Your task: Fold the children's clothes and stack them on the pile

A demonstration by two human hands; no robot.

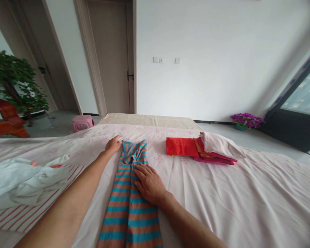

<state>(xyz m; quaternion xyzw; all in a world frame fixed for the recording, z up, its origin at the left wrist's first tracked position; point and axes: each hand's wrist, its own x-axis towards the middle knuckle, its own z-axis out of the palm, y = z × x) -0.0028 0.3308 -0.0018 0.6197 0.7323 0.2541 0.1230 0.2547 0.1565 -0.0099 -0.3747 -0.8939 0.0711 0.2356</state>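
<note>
A garment with turquoise and orange-brown stripes lies lengthwise on the bed, folded into a long strip. Its far end is turned over in a loose, crumpled fold. At the far left corner of that end is my left hand, fingers drawn together, with the cloth's corner at the fingertips. My right hand rests flat on the stripes just nearer than the fold, its fingers stretched out. The garment's near end runs out of view at the bottom.
Folded red cloth and a pinkish-white cloth lie to the right on the pale bedsheet. Crumpled white clothes sit at the left, over red-striped fabric. Beyond the bed stand a pink stool and purple flowers.
</note>
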